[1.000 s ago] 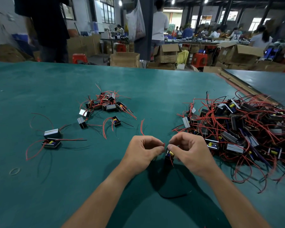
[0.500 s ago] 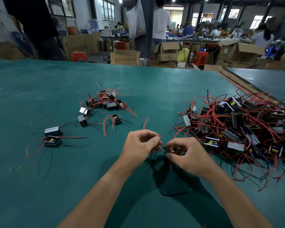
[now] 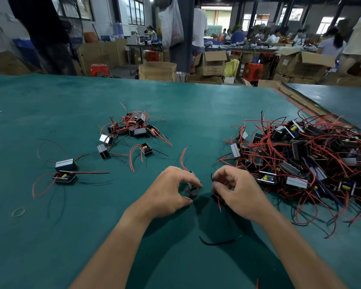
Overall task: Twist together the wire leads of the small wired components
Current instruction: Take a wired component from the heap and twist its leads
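My hands, fingertips meeting a moment ago, now sit slightly apart over the table [image 3: 71, 236]: I see the left hand [image 3: 171, 192] pinching one small component [image 3: 192, 181], the right hand [image 3: 238, 192] gripping a second component [image 3: 215, 196], its red lead [image 3: 219, 204] dangling, both near the tangled pile [image 3: 300, 163].

Bright, even overhead light; windows [image 3: 325, 24] glare at upper right. Soft shadows pool on the table [image 3: 50, 236] at bottom centre, and the far background is blurred.
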